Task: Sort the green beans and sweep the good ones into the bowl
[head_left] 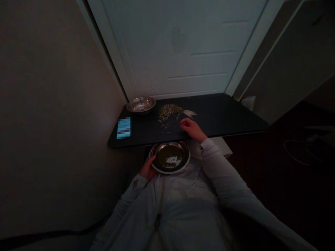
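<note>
My left hand [148, 169] is closed on the rim of a round metal bowl [186, 162], held at my lap just below the table's front edge. Small green beans [169, 152] cover part of its shiny bottom. Over the dark table [222, 116], my right hand [193, 129] is curled with its fingertips drawn in; whatever they pinch, if anything, is too small to make out. Just beyond it lies a spread pile of mixed green and pale grains [170, 112]. A smaller heap of whitish grains [190, 113] touches its right side.
A second metal bowl [141, 105] stands at the table's back left. In front of it lies a lit, blurred phone screen [124, 128]. A white panel with hearts [157, 45] rises behind the table. Under the right front edge is a white box [222, 146].
</note>
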### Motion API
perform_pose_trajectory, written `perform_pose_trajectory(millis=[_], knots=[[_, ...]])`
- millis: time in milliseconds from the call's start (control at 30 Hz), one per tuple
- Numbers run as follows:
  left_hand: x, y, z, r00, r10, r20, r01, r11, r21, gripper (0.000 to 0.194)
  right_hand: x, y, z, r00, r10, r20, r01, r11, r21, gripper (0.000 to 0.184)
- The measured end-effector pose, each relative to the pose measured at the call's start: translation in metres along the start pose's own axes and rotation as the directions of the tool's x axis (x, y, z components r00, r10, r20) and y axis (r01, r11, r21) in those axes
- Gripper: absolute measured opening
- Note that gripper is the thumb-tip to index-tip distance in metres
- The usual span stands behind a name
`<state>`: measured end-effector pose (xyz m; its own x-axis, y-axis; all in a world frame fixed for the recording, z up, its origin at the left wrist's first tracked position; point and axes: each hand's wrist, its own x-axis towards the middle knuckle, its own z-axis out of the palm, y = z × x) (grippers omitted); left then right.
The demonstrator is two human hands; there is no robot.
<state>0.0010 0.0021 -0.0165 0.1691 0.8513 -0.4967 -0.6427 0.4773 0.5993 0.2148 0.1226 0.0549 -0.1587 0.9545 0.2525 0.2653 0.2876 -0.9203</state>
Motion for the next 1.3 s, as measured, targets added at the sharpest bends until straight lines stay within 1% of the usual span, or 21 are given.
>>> perform_pose_trajectory(millis=[167,300,433,667,833,1033,1167,1300], knots=[[-0.002,0.0014,0.0023,1.0,-0.012,-0.015,0.012,1.0,0.007,0.04,-0.0003,-0.0001,0.0007,1.0,-0.013,0.028,0.014,0.999,-0.036,0.017],[-0.0034,0.0021,0.0047,0.999,-0.029,-0.017,0.029,1.0,-0.004,0.039,-0.0012,-0.0015,0.0006,0.999,0.003,0.054,-0.003,1.0,-0.002,0.017],[-0.0027,0.0016,0.0043,1.0,-0.006,-0.027,0.005,1.0,-0.012,0.038,-0.0019,-0.0029,0.0002,0.998,0.003,0.061,-0.003,1.0,0.009,0.017],[-0.0044,0.0022,0.0052,0.997,-0.018,-0.072,0.02,0.999,0.035,0.036,-0.0024,-0.0048,0.0,0.996,0.024,0.091,-0.027,0.999,0.034,0.017],[-0.0052,0.0027,0.0076,0.997,-0.027,-0.077,0.029,0.999,0.024,0.029,-0.0025,-0.0037,-0.0002,0.997,0.022,0.072,-0.026,0.998,0.056,0.017],[-0.0054,0.003,0.009,0.995,-0.009,-0.101,0.013,0.999,0.044,0.022,-0.002,-0.0029,-0.0003,0.994,0.031,0.1,-0.036,0.998,0.049,0.016],[-0.0056,0.0024,0.0078,0.994,-0.004,-0.11,0.009,0.999,0.045,0.021,-0.0027,-0.0052,-0.001,0.994,0.048,0.094,-0.055,0.996,0.077,0.016],[-0.0052,0.0024,0.0076,0.996,-0.001,-0.091,0.003,1.0,0.024,0.024,-0.0037,-0.0078,-0.0011,0.994,0.059,0.091,-0.064,0.996,0.057,0.016]])
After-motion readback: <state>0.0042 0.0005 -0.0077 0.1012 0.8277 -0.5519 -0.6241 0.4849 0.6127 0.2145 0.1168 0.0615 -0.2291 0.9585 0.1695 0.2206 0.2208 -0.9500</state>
